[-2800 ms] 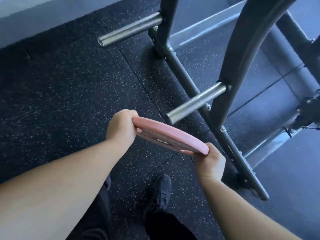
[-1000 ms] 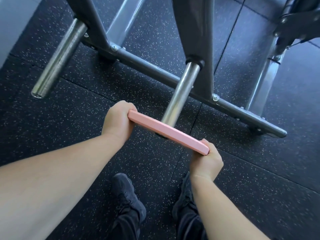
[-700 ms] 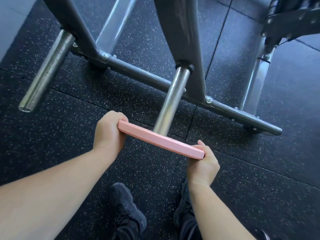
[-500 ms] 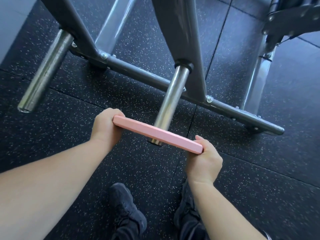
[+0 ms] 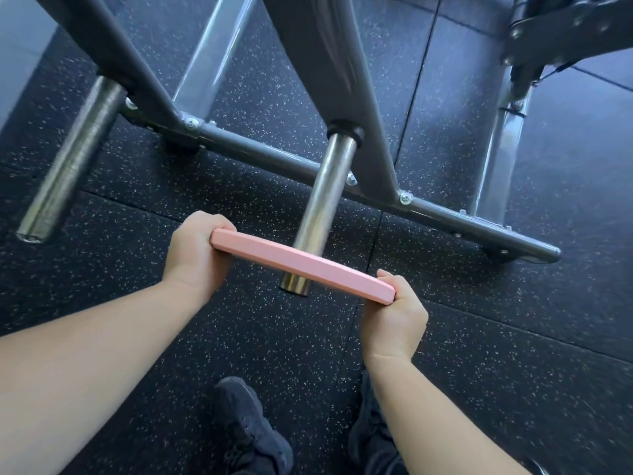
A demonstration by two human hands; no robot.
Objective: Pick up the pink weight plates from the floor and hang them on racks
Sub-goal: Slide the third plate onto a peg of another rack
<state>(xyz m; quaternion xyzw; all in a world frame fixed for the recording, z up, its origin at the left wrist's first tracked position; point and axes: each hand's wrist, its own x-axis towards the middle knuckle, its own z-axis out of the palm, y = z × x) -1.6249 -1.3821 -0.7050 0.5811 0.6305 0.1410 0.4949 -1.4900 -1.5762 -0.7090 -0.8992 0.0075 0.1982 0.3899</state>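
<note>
Your left hand and your right hand hold one pink weight plate by opposite ends of its rim. The fingers of the left hand are clenched over the plate's far-left edge; the fingers of the right hand curl over its near-right edge. Both hands are closed on the plate.

The plate is seen edge-on and runs on a slant from the left fingers, farther from you, to the right fingers, nearer to you. It is threaded onto the steel peg of the rack: the peg enters the plate midway between your two sets of fingers, and its open tip shows just on the near side of the plate. The greater part of the peg's length lies beyond the plate, between it and the rack upright.

A second steel peg stands well to the left of your left fingers and carries nothing. The rack's base bar lies on the speckled rubber floor beyond your right fingers. Your two dark shoes stand on the floor below the plate, nearer you than either hand.
</note>
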